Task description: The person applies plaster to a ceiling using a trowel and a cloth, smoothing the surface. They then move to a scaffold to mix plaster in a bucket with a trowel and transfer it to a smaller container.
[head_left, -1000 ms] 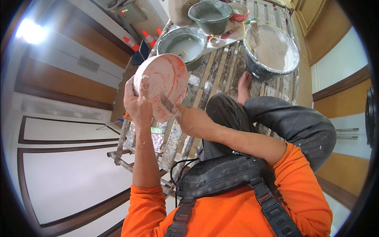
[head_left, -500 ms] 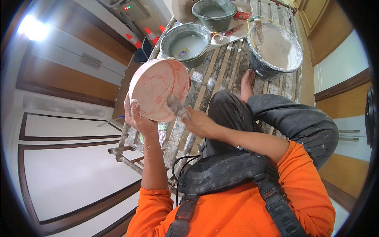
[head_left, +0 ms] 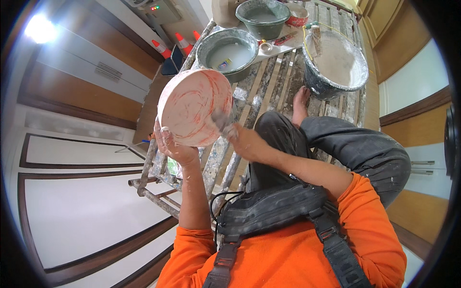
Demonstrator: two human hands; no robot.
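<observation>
My left hand (head_left: 175,148) grips the lower left rim of a round tub (head_left: 189,105), holding it up with its inside facing me. The tub's inner surface is smeared with whitish paste, and red streaks show through. My right hand (head_left: 246,143) is closed around a scraper (head_left: 221,121), blurred by motion, whose blade lies at the tub's lower right inner side. My fingers hide most of the scraper's handle. Pale residue coats both hands.
I sit on a paint-spattered slatted platform (head_left: 249,103). Ahead stand a basin of cloudy water (head_left: 229,52), a green basin (head_left: 261,21), a small red tub (head_left: 297,17) and a black bucket of paste (head_left: 336,62) with a stick. Traffic cones (head_left: 182,42) stand beyond the left edge.
My right hand and the scraper have shifted slightly right. More red streaks show across the tub's inside. The tub stays in nearly the same place in my left hand.
</observation>
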